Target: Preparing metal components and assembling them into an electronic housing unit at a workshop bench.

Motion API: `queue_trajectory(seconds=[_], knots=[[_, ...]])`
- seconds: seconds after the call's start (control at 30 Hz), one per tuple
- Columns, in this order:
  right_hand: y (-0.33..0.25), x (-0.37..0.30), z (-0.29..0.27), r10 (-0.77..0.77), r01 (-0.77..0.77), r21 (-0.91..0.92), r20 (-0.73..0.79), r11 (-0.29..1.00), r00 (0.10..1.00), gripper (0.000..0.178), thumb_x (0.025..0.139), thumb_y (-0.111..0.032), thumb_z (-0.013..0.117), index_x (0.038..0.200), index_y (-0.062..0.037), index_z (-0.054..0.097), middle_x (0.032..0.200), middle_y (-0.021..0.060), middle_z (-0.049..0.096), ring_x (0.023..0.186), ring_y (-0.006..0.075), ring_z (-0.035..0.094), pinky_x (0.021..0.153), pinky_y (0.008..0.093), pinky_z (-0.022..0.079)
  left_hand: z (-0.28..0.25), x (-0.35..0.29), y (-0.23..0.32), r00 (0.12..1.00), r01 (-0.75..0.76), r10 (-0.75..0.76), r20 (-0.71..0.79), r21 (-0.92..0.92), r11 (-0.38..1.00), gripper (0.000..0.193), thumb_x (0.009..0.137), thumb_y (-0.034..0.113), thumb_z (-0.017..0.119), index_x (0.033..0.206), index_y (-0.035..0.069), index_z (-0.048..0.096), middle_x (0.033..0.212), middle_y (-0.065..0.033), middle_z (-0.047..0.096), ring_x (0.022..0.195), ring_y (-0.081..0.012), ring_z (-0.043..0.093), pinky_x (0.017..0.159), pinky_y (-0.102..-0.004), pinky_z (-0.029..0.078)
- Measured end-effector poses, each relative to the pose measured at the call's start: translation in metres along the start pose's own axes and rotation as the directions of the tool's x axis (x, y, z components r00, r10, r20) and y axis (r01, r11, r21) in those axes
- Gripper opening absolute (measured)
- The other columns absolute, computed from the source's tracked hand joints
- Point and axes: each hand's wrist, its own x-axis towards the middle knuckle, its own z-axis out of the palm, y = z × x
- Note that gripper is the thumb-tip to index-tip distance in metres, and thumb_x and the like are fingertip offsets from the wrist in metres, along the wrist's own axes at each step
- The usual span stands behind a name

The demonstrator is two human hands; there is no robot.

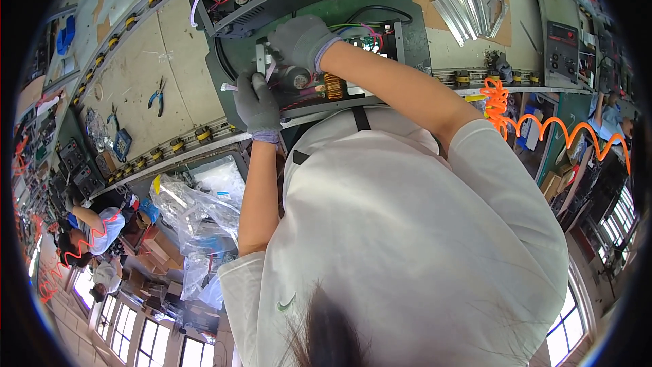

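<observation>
Both hands wear grey gloves and work over the left end of an open electronics chassis (390, 47) with exposed circuit parts. My left hand (258, 105) is closed at its left end, fingertips pinched by a pale flat cable (270, 70); a white plug (229, 87) sticks out beside it. My right hand (302, 41) reaches in from the right, its fingers curled downward next to a light metal bracket (261, 59); what they hold is hidden. A copper coil (333, 85) and a round capacitor (297, 78) lie just right of my left hand.
A second open dark chassis (272, 3) with red wires stands beyond, on the same green board (418, 34). Thin metal strips (472, 8) lie on cardboard at the right. Pliers (157, 97) lie left. An orange coiled hose (543, 122) hangs at the right. Roller tracks (177, 143) edge the bench.
</observation>
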Motion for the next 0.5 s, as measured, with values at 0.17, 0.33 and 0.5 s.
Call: queue_trajectory(seconds=[0.17, 0.33, 0.5], knots=[[0.0, 0.001, -0.011, 0.05, -0.051, 0.088, 0.011, 0.995, 0.999, 0.022, 0.087, -0.025, 0.063, 0.104, -0.0126, 0.07, 0.101, 0.0113, 0.071, 0.095, 0.0295, 0.071, 0.078, 0.045, 0.057, 0.002, 0.0, -0.003, 0.999, -0.029, 0.029, -0.023, 0.006, 1.0, 0.035, 0.1, 0.023, 0.049, 0.119, -0.002, 0.064, 0.108, -0.0176, 0.069, 0.096, -0.0264, 0.066, 0.087, -0.0375, 0.051], [0.002, 0.004, -0.007, 0.018, -0.017, -0.052, 0.025, 0.999, 1.0, 0.025, 0.089, -0.025, 0.062, 0.111, -0.0126, 0.067, 0.107, 0.0103, 0.07, 0.095, 0.0309, 0.07, 0.076, 0.0444, 0.057, 0.003, -0.001, 0.004, 0.997, -0.028, 0.027, -0.072, -0.013, 1.0, 0.029, 0.096, 0.024, 0.051, 0.106, 0.0, 0.064, 0.097, -0.0244, 0.065, 0.089, -0.0419, 0.062, 0.078, -0.0473, 0.047], [0.024, 0.022, -0.004, -0.322, 0.345, 0.064, -0.232, 0.936, 0.918, 0.033, 0.091, -0.015, 0.057, 0.124, -0.0206, 0.057, 0.118, 0.0057, 0.065, 0.093, 0.0315, 0.07, 0.077, 0.0447, 0.058, 0.005, 0.0, 0.004, 0.995, -0.058, 0.054, -0.086, -0.046, 0.997, 0.029, 0.096, 0.023, 0.052, 0.106, -0.001, 0.064, 0.098, -0.024, 0.065, 0.09, -0.0418, 0.062, 0.079, -0.0474, 0.047]])
